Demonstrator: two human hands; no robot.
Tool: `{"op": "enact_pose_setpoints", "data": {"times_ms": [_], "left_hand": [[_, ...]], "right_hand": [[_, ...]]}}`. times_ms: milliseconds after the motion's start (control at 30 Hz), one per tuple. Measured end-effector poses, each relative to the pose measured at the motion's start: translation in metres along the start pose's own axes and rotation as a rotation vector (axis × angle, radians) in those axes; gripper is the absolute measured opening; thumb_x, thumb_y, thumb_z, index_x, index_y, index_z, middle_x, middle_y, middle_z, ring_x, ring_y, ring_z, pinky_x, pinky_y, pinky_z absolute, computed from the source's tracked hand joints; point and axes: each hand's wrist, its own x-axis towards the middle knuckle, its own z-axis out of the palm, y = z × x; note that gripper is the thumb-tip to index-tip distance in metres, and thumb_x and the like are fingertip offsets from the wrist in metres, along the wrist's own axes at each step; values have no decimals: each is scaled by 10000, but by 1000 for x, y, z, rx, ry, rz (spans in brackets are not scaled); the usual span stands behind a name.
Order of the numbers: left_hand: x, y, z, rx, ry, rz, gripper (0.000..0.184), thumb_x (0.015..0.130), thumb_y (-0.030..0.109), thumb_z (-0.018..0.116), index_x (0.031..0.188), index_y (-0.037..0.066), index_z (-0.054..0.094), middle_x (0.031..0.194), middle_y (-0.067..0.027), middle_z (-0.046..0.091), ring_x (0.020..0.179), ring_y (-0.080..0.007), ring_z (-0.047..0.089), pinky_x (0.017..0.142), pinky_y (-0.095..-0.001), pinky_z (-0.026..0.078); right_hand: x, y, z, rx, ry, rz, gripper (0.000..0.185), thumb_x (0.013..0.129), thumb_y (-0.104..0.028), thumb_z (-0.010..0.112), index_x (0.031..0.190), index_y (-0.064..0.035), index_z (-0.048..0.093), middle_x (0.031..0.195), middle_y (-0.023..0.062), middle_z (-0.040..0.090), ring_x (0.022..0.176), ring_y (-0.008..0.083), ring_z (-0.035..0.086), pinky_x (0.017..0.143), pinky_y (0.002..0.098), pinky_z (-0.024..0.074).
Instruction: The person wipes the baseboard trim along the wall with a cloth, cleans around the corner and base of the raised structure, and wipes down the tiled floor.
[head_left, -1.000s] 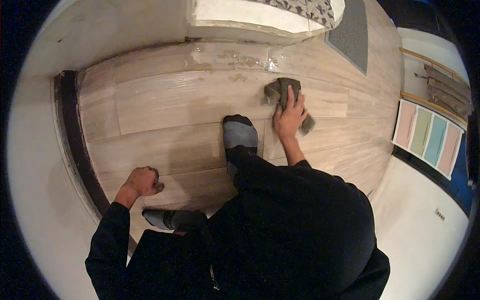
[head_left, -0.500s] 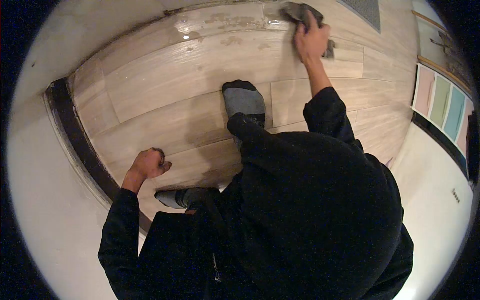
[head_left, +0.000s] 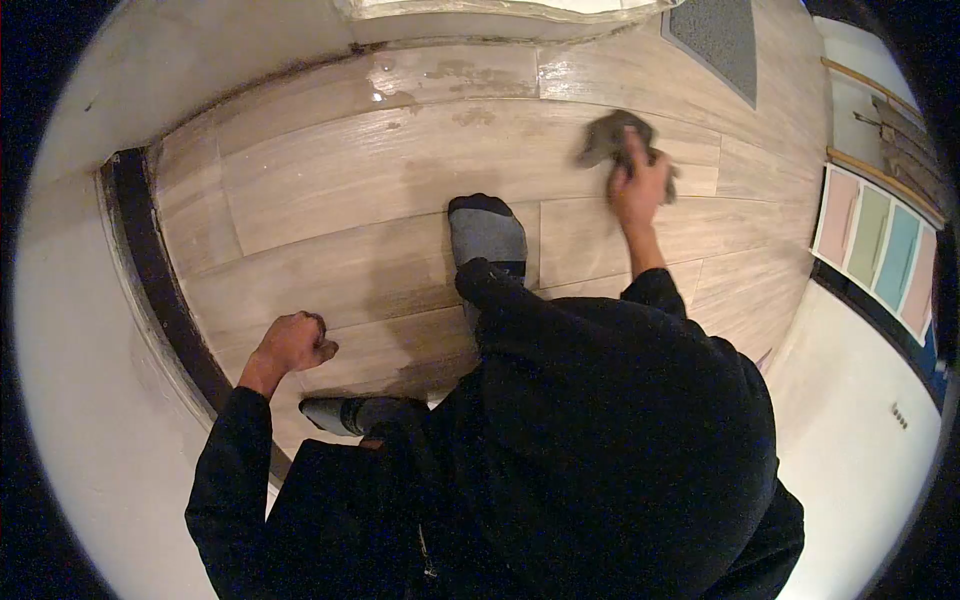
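Observation:
My right hand (head_left: pixel 640 188) presses a crumpled dark grey-brown cloth (head_left: pixel 608 136) against the wood-look tile floor (head_left: pixel 330 180), right of my forward foot. Part of the cloth sticks out past the fingers on both sides. Over the floor at the lower left, my left hand (head_left: pixel 296 342) is curled into a fist; whether anything is inside it is hidden. Wet patches (head_left: pixel 470 75) shine on the tiles near the far wall. My grey-and-black socked foot (head_left: pixel 487 238) stands between the hands, and the other socked foot (head_left: pixel 335 413) is below my left hand.
A dark threshold strip (head_left: pixel 160 265) runs along the left wall. At the upper right lies a grey mat (head_left: pixel 715 45). A drawer unit with pink, green and blue fronts (head_left: pixel 875 245) stands at the right, beside a rack (head_left: pixel 880 130) with folded brown items.
From the mat side of the wet patches, my right hand has drawn the cloth back toward me. Over the full second, it has shifted rightward. My left hand stays curled, nearly in place.

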Motion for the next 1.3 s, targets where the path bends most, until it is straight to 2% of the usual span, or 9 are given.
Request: {"op": "enact_pose_setpoints", "data": {"times_ms": [67,200,333,533,667,800,1100,1200,1300], "left_hand": [[-1,1,-1,2,3,3,419,798,402,671,683,-1,673,772,-206,689,783,-402,677,728,-475,548],[0,-2,3,22,-9,30,415,795,400,672,672,4,672,764,-198,688,787,-402,678,731,-476,549],[1,-2,1,39,-32,27,392,795,394,667,695,15,687,777,-201,691,798,-399,681,734,-478,551],[0,-5,7,28,1,1,372,782,400,663,748,32,705,824,-209,702,823,-398,687,742,-483,557],[0,-7,8,31,23,15,377,774,409,667,764,34,711,835,-208,706,833,-395,690,752,-489,559],[-1,-7,11,16,40,6,381,769,411,668,774,33,714,842,-205,710,838,-393,694,755,-493,562],[-3,-7,11,6,59,10,403,779,436,677,815,38,728,857,-205,715,856,-387,699,764,-486,566],[-3,-7,10,19,55,12,408,785,441,673,828,39,730,855,-202,715,858,-382,700,770,-487,566],[-4,-7,7,30,36,25,410,797,443,668,845,41,732,863,-197,717,864,-381,701,779,-486,565]], "right_hand": [[13,24,-4,-105,55,273,570,849,-142,627,1401,-265,557,1137,239,511,1036,433,565,912,478,491],[37,3,7,-85,55,482,520,877,-209,636,1391,-180,558,1131,251,506,1000,441,584,875,495,503],[33,-72,21,20,113,164,521,856,-219,681,1367,-181,586,1112,251,509,987,430,580,860,480,502],[33,-178,16,203,-124,-94,610,816,-153,708,1402,-221,551,1121,258,493,992,434,572,840,473,507],[33,-210,21,241,-155,-345,668,809,-222,717,1442,-190,505,1105,292,505,1013,449,551,849,491,497],[33,-237,25,173,-142,-395,674,899,-403,635,1469,-93,452,1130,355,492,1055,484,500,911,537,429],[64,-300,36,224,-202,-534,534,955,-341,583,1443,-139,497,1055,277,491,927,425,558,819,494,499],[62,-324,30,226,-318,-481,521,935,-300,611,1428,-165,512,1051,259,487,918,421,576,778,493,518],[61,-317,36,262,-271,-547,537,904,-243,636,1423,-173,517,1045,252,482,934,423,575,775,480,521]]}}
